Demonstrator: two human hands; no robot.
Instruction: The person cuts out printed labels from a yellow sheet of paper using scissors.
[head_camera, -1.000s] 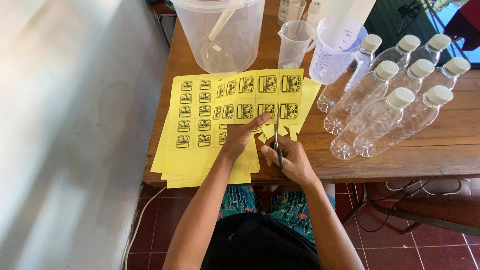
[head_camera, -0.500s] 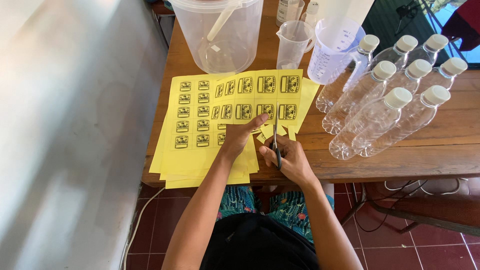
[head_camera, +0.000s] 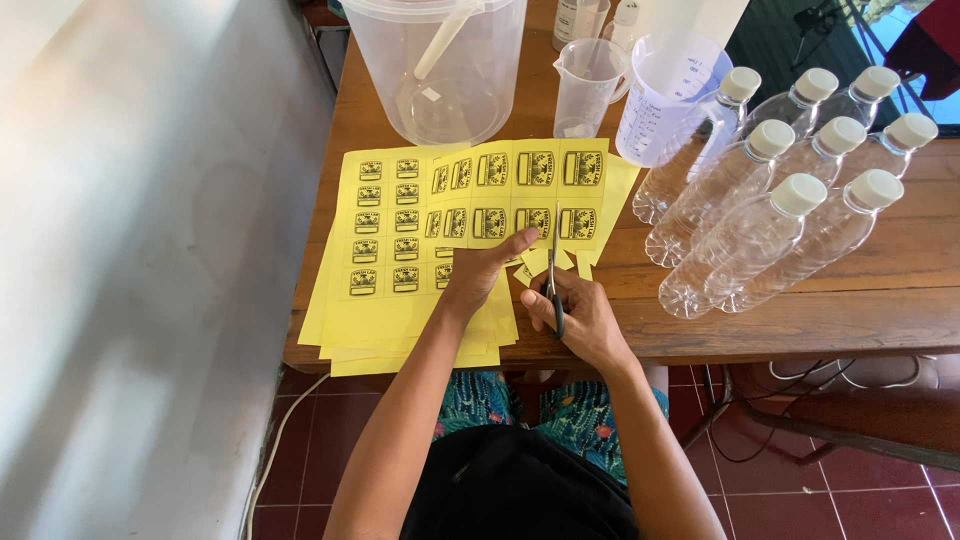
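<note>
The cutting looks barely begun. Nearest the table edge, a few small yellow offcuts (head_camera: 548, 262) lie loose between the two hands, and that is all that shows as cut away. The top label sheet (head_camera: 520, 190) still carries its rows of printed labels uncut, and a stack of further sheets (head_camera: 385, 250) lies under and beside it (so most of the work is left, as far as this view tells).

The right hand (head_camera: 580, 320) is curled closed around the handles of the scissors (head_camera: 553, 275), fingers through or around the loops; which, I cannot tell from above. The blades point away from the person, up into the near edge of the top sheet, and appear nearly closed, though they are thin and hard to read here. The left hand (head_camera: 478, 272) lies flat, fingers together and extended, pressing on the near edge of the sheet just beside the blades, thumb reaching toward them.

Farther back to the right, capped clear bottles (head_camera: 770, 230) lie on their sides in a cluster. Beyond the sheets stand two measuring jugs (head_camera: 588, 85) and a big clear bucket (head_camera: 440, 70).
</note>
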